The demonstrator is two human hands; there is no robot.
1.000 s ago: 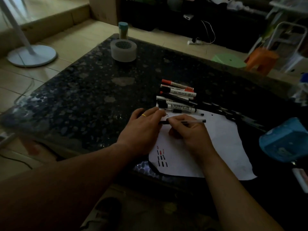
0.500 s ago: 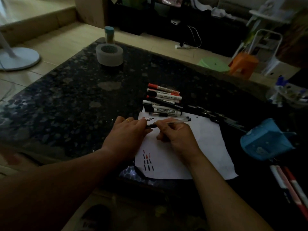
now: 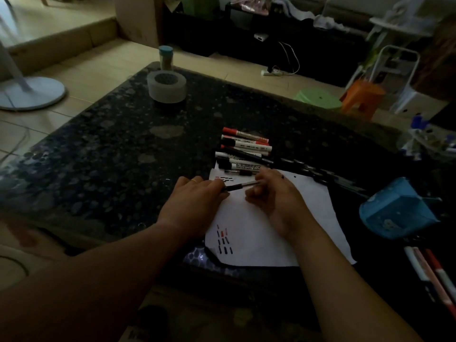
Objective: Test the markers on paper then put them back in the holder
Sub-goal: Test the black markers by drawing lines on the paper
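Roughly seven markers (image 3: 244, 150); one pen (image 3: 240, 186) between left hand (image 3: 195, 201), right hand (image 3: 278, 201)

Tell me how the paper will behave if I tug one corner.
The paper will probably flop: one thin sheet, near-left corner looks curled. It should slide easily on the glossy table. The right hand, holding a pen, seems to rest on it and may pin it.

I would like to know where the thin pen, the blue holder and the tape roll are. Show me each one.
thin pen (image 3: 240, 186): head view, the middle of its barrel.
blue holder (image 3: 397, 213): head view, its side wall.
tape roll (image 3: 166, 93): head view, its outer wall.
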